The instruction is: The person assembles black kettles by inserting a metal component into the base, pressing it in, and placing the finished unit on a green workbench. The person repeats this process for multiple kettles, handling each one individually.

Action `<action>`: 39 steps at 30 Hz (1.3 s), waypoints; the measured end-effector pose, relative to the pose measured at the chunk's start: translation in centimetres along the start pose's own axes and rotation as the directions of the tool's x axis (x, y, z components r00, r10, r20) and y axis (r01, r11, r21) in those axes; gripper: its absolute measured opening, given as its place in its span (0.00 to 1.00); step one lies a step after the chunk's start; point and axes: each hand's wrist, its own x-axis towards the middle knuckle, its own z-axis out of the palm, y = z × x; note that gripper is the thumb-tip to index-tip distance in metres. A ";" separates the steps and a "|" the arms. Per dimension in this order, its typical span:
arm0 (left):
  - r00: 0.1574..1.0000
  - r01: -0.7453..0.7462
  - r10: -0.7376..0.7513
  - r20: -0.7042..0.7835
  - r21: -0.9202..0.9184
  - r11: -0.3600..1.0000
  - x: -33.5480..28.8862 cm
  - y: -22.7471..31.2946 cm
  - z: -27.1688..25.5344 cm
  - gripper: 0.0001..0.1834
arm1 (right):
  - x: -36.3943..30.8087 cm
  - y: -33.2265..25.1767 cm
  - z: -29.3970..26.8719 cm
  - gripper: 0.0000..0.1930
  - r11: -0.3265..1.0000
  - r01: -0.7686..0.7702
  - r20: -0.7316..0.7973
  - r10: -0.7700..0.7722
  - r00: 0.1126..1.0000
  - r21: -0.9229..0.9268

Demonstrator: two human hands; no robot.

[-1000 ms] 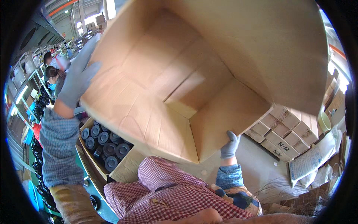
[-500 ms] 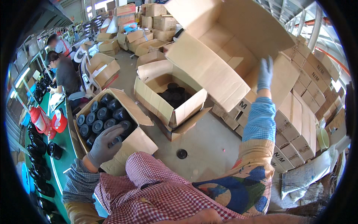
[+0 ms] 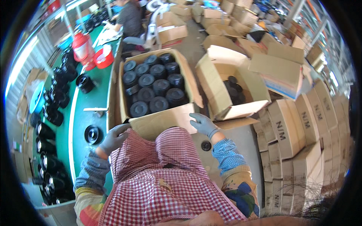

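An open cardboard box (image 3: 194,83) filled with black round lidded containers (image 3: 146,80) stands in front of me. Its near flap (image 3: 162,121) hangs toward my apron. My left hand (image 3: 115,138), in a grey glove, is at the box's near left corner, fingers stretched toward the flap and nothing seen in them. At the flap's right end is my right hand (image 3: 204,125), also gloved, with its fingers apart and holding nothing. Whether either hand presses on the cardboard is hard to tell. Right of this box, a second open box (image 3: 211,81) holds several black round pieces (image 3: 233,89).
A green workbench (image 3: 88,116) on my left carries rows of black containers (image 3: 49,158), a black ring-shaped part (image 3: 92,134) and a red bucket (image 3: 104,57). Stacked closed cartons (image 3: 286,128) line the right. A person (image 3: 130,19) sits beyond the bench. A black disc (image 3: 206,145) lies on the floor.
The big empty carton by my raised right hand is no longer there. That hand has come down to the near flap, and my left hand has left the containers for the box corner. My view has shifted.
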 end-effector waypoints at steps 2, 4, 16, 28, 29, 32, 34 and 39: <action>1.000 0.017 -0.017 0.004 0.005 1.000 1.2 -4.3 0.5 0.24 | 3.9 0.3 2.9 0.28 0.977 0.106 0.049 -0.098 0.994 -0.185; 0.995 -0.046 0.026 0.094 0.223 0.974 3.8 -5.1 0.8 0.26 | 8.1 2.5 5.0 0.34 0.815 0.126 0.116 -0.072 0.991 -0.565; 0.914 -0.199 -0.120 0.388 0.685 0.701 12.8 -17.1 0.2 0.19 | 13.4 5.6 9.9 0.20 0.625 -0.040 0.177 0.282 0.943 -0.780; 0.942 0.278 -0.226 0.247 -0.201 0.939 27.1 -11.1 6.0 0.26 | 18.4 7.1 11.9 0.45 0.397 -0.588 0.078 0.781 0.620 0.705; 0.936 0.270 -0.249 0.249 -0.054 0.961 29.1 -11.6 8.0 0.26 | 18.5 7.8 12.7 0.47 0.492 -0.607 0.038 0.756 0.653 0.624; 0.821 -0.086 -0.180 0.542 0.429 0.899 34.4 -14.4 13.1 0.37 | 18.4 10.1 13.9 0.51 0.546 -0.723 -0.003 0.799 0.602 0.424; 0.710 0.115 -0.445 0.546 0.533 0.838 36.2 -10.2 12.6 0.46 | 18.8 9.0 12.1 0.52 0.508 -0.789 0.053 0.829 0.557 0.347; 0.495 0.274 -0.522 0.695 0.445 0.853 39.3 -13.6 16.0 0.53 | 19.7 13.9 12.5 0.51 0.578 -0.812 0.260 0.774 0.577 0.079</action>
